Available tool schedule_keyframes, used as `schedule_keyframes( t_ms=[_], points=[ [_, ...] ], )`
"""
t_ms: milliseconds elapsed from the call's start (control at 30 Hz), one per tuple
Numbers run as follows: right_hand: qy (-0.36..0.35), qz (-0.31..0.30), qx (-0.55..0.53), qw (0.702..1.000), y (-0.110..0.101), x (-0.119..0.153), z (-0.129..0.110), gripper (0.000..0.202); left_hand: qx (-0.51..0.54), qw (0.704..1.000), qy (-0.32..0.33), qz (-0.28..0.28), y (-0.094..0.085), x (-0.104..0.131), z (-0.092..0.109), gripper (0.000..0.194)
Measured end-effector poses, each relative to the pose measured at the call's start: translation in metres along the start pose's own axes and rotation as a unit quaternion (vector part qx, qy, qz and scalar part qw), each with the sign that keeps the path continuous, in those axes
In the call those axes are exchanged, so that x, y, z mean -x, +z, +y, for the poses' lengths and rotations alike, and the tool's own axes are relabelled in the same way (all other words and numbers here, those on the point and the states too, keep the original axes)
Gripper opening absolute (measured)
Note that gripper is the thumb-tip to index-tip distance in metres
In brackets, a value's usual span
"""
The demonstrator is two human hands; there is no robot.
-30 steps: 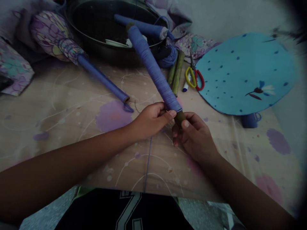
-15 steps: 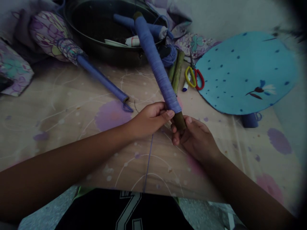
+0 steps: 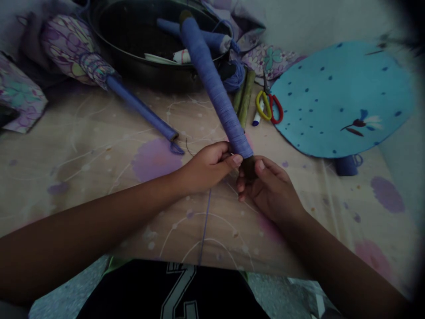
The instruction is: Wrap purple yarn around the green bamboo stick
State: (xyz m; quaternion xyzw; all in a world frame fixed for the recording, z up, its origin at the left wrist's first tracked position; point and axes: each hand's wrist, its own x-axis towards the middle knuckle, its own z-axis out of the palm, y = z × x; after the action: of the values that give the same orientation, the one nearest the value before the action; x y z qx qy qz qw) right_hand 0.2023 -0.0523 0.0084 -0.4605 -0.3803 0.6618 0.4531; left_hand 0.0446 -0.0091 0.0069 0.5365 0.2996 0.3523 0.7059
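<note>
A stick wrapped in blue-purple thread [image 3: 217,93] slants up and away from my hands, its bare dark ends showing beyond the wrapping. My left hand [image 3: 212,166] pinches it at the lower edge of the thread, thumb on top. My right hand [image 3: 275,186] has its fingers around the bare lower end. A single purple thread [image 3: 205,221] runs from beneath my left hand down over the table's front edge.
A black basin [image 3: 133,66] holding another wrapped roll stands behind. Scissors [image 3: 270,108], green sticks [image 3: 245,99] and a blue oval fan [image 3: 341,102] lie right. A purple-handled item in floral cloth [image 3: 139,106] lies left on the patterned table [image 3: 83,177].
The far end of the wrapped stick has shifted slightly left. The fingers of my right hand have moved a little around its lower end.
</note>
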Motion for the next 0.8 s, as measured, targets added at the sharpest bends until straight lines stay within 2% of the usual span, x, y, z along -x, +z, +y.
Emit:
schedule_keyframes(
  t_ms=[167, 333, 433, 600, 800],
  points=[
    [0.013, -0.013, -0.003, 1.0, -0.0002, -0.0004, 0.0005, 0.031, 0.032, 0.999, -0.022, -0.032, 0.0001, 0.0007, 0.0064, 0.011],
    [0.019, -0.028, -0.001, 0.999, -0.0014, -0.0005, 0.0006, 0.033, 0.027, 0.999, -0.03, -0.037, -0.0009, -0.0006, 0.0057, 0.011],
    [0.018, -0.021, -0.011, 1.0, -0.0017, -0.0006, 0.001, 0.033, 0.026, 0.999, -0.022, -0.016, 0.0, -0.0009, 0.0043, 0.007],
    [-0.017, 0.03, -0.028, 0.999, -0.0004, -0.001, 0.0039, 0.04, -0.012, 0.998, -0.013, 0.052, 0.0004, -0.0014, 0.0003, 0.004],
    [-0.006, 0.035, 0.004, 0.999, -0.0002, -0.0004, 0.0049, 0.027, 0.028, 0.999, -0.003, 0.03, -0.0012, -0.0015, -0.0001, 0.009]
  ],
)
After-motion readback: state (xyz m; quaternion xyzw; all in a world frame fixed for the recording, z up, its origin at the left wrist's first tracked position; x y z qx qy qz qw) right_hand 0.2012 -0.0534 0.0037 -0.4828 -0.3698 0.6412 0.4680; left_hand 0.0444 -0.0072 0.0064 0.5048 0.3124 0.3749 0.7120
